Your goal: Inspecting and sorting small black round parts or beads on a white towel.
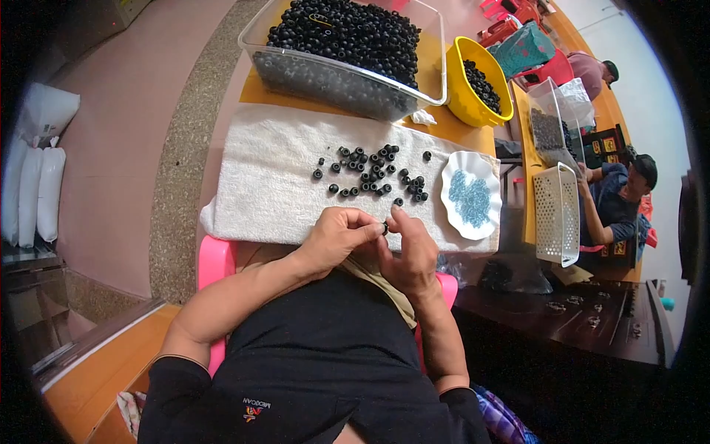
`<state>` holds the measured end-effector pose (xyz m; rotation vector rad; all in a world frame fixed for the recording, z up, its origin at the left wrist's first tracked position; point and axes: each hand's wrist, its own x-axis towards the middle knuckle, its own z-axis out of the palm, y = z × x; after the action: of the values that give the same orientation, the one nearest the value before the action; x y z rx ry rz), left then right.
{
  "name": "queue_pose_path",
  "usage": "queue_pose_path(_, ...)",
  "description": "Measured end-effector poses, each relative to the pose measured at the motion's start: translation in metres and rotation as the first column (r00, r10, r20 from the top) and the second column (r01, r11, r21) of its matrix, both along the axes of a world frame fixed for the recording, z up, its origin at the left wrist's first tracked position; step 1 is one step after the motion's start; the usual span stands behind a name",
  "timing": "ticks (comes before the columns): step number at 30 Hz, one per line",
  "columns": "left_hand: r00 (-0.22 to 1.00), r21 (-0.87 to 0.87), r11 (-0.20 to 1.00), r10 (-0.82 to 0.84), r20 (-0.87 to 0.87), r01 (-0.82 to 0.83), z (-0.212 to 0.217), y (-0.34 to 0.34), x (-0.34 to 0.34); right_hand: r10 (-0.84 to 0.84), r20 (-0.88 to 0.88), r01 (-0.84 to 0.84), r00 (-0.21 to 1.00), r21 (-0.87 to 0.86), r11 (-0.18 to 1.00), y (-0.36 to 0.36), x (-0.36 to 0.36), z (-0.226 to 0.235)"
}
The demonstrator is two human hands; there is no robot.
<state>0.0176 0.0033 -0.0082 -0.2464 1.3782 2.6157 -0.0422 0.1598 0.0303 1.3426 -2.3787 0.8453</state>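
Note:
Close to the front edge of a white towel [274, 170], my left hand [336, 235] pinches a small round black part [385, 228] between thumb and forefinger. My right hand [410, 255] meets it from the other side, fingers closed around the same piece; whether it holds anything smaller is hidden. Just beyond the fingertips lies a loose black part [399, 201]. Farther off, several more such black parts [366, 177], round with a hole in them, are scattered over the towel. A white scalloped plate [452, 220] to the right carries many tiny bluish clear pieces [472, 198].
Behind the towel stand a clear plastic bin [333, 78] heaped with black parts and a yellow basket [457, 92] with more. At right, another person [614, 196] sits by a white perforated basket [556, 222]. White sacks [44, 185] stand at far left.

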Motion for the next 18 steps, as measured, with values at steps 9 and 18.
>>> queue_pose_path(9,1.0,-0.031,1.0,-0.005,0.003,0.005,-0.001,0.0,0.001,0.075,0.025,-0.075,0.997,-0.01,0.997,0.003,-0.005,0.0)
queue_pose_path(18,0.999,0.027,0.999,0.029,0.015,-0.029,0.003,0.003,0.004,0.062,0.124,-0.05,0.99,-0.093,0.994,0.007,-0.015,0.007)
